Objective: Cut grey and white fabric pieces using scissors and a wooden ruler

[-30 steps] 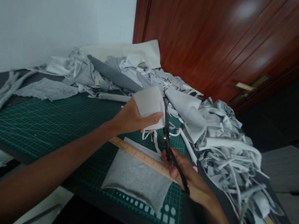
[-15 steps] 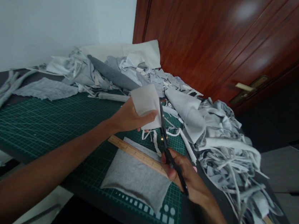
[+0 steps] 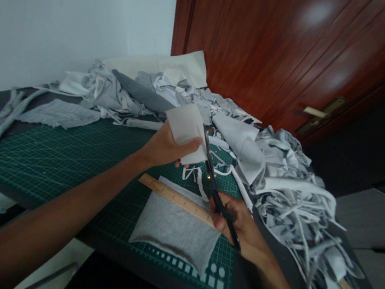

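Note:
My left hand (image 3: pixel 168 147) pinches a roughly square white piece of fabric (image 3: pixel 189 124) above the cutting mat, thumb on top. My right hand (image 3: pixel 234 221) is wrapped round the handles of black scissors (image 3: pixel 212 177). Their blades run along the fabric's right edge; whether they are parted cannot be made out. Below lies a grey cloth piece (image 3: pixel 175 233) with a wooden ruler (image 3: pixel 175 199) across its upper part. Thin white offcuts (image 3: pixel 201 185) rest on the mat beneath the scissors.
A green cutting mat (image 3: pixel 82 164) covers much of the dark table. Heaps of grey and white fabric scraps (image 3: pixel 111 91) line the back, and a tangle of strips (image 3: pixel 297 203) spreads along the right. A wooden door (image 3: pixel 259 45) stands behind.
My left hand and the white fabric have shifted slightly up and to the left. The scissors have moved slightly with them. The grey cloth and ruler stay in place.

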### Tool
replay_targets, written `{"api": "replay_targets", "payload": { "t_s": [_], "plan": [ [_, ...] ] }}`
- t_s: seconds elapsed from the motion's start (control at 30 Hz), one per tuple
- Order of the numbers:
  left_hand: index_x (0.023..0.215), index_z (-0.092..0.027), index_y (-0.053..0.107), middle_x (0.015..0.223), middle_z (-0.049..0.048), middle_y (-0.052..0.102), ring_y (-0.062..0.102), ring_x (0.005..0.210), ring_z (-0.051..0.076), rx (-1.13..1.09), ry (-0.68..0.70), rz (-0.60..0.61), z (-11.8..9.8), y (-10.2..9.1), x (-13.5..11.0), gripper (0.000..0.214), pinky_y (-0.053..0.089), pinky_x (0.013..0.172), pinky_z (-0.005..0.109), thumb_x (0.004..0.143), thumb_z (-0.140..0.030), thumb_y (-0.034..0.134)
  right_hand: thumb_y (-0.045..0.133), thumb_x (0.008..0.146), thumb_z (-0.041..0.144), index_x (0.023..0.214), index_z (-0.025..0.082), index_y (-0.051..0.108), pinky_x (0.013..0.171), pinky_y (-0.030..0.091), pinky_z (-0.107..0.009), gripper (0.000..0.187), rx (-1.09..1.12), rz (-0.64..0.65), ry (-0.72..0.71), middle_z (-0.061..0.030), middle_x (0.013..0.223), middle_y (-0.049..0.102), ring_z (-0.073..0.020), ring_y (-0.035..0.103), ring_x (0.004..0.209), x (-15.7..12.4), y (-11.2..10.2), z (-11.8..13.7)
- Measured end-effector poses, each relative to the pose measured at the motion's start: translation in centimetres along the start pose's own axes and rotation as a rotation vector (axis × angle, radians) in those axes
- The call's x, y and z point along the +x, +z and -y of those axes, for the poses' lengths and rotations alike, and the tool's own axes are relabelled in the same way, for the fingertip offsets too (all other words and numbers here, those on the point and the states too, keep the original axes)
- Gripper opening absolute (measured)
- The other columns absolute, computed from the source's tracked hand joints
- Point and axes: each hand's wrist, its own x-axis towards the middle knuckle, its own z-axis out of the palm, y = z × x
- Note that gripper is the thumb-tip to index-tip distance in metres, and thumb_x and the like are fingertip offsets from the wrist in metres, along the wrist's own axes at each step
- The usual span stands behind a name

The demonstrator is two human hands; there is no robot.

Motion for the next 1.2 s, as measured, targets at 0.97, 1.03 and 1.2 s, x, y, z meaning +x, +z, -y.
{"api": "replay_targets", "payload": {
  "t_s": [0.97, 1.03, 1.2],
  "plan": [
    [0.095, -0.018, 0.053, 0.062, -0.0045, 0.063, 0.057, 0.037, 0.010, -0.038, -0.001, 0.008, -1.0, -0.1, -0.1, 0.037, 0.045, 0.028, 0.020, 0.083, -0.042, 0.079, 0.071, 0.076, 0.082, 0.062, 0.020, 0.052, 0.050, 0.028, -0.024, 0.066, 0.038, -0.067, 0.021, 0.0051, 0.058, 0.041, -0.0103, 0.036, 0.055, 0.1, 0.2, -0.1],
    [0.095, -0.019, 0.053, 0.062, -0.0042, 0.064, 0.057, 0.037, 0.011, -0.043, -0.007, 0.011, -0.9, -0.1, 0.0, 0.039, 0.046, 0.028, 0.020, 0.082, -0.043, 0.081, 0.072, 0.075, 0.081, 0.062, 0.020, 0.051, 0.050, 0.028, -0.025, 0.066, 0.058, -0.067, 0.028, 0.0051, 0.058, 0.041, -0.0103, 0.037, 0.055, 0.1, 0.3, -0.1],
    [0.098, -0.019, 0.054, 0.061, -0.0039, 0.065, 0.058, 0.037, 0.011, -0.065, -0.016, 0.042, -0.7, -0.1, -0.1, 0.041, 0.046, 0.029, 0.018, 0.082, -0.045, 0.081, 0.066, 0.073, 0.089, 0.064, 0.021, 0.049, 0.050, 0.027, -0.025, 0.071, 0.081, -0.036, 0.057, 0.0045, 0.057, 0.043, -0.0110, 0.038, 0.055, 0.1, 0.2, -0.3]
  ]
}}
